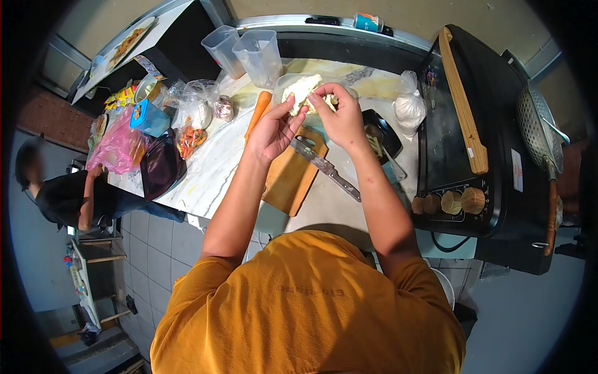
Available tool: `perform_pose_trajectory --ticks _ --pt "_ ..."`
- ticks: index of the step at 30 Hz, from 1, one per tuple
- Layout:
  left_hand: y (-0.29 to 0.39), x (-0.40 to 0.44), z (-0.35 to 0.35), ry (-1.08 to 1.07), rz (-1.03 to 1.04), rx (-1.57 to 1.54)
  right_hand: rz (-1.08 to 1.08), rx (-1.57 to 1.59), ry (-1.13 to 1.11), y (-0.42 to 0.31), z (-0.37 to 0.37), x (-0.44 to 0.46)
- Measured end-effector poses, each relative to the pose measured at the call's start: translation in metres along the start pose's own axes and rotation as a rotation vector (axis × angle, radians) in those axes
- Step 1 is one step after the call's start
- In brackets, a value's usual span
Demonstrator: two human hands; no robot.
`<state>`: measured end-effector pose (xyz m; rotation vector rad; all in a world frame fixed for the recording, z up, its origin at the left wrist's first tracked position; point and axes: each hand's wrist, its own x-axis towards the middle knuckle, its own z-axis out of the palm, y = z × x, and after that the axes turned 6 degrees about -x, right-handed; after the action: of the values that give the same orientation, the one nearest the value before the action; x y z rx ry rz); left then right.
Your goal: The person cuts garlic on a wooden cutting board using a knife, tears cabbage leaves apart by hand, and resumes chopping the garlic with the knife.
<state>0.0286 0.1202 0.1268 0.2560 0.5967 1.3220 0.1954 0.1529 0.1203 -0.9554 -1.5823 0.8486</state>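
Cauliflower [303, 91], or some pale, lumpy food much like it, is held up at the upper centre of the frame, above a clear plastic container [282, 83] that the fingers partly hide. The person's left hand [274, 129] is turned palm up, its thumb and curled fingers gripping the piece from the left. The right hand [339, 115] pinches at its right side between thumb and fingertips; how firmly either hand presses cannot be told.

The likeliest trouble is crumbling: if the fingers squeeze or twist unevenly, bits could drop outside the container's rim onto the marble-patterned counter [215, 174]. The container looks thin and light, so a knuckle or wrist coming down on its edge might tip it.

Below the hands, a knife [324, 165] lies slantwise across the wooden cutting board [288, 181], its handle jutting past the board toward the right forearm. An arm lowered carelessly could catch that handle and swing the blade or send it sliding. The carrot [258, 113] just left of the left hand is round and loose, so a bump might roll it. Right of the right hand, the black tray [389, 134] could be jogged by an outward elbow.
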Motion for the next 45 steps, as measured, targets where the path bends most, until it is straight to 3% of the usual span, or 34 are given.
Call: perform_pose_trajectory --ticks 2,6,14,28,34,37,40,45 --pt "-0.001 0.001 0.001 0.009 -0.009 -0.034 -0.101 -0.052 0.035 0.003 0.0 0.0" --pt "0.001 -0.002 0.007 0.035 -0.006 -0.066 -0.073 -0.055 0.047 0.0 -0.004 -0.001" --pt "0.006 0.008 0.004 0.082 -0.068 -0.068 -0.326 -0.178 0.127 0.002 -0.006 0.003" --pt "0.006 -0.002 -0.001 0.102 -0.071 -0.025 -0.173 -0.096 0.086 0.004 0.0 -0.004" --pt "0.003 -0.013 0.005 0.008 -0.105 0.225 -0.137 -0.071 0.052 -0.002 -0.002 -0.005" --pt "-0.004 -0.018 0.012 0.154 0.07 0.48 -0.148 -0.106 0.046 -0.006 -0.005 -0.005" --pt "-0.005 -0.016 0.008 -0.097 0.289 0.861 -0.125 -0.118 0.034 -0.004 -0.005 -0.005" --pt "-0.009 -0.005 -0.001 -0.147 0.343 0.892 -0.057 -0.032 0.002 -0.002 -0.007 -0.004"
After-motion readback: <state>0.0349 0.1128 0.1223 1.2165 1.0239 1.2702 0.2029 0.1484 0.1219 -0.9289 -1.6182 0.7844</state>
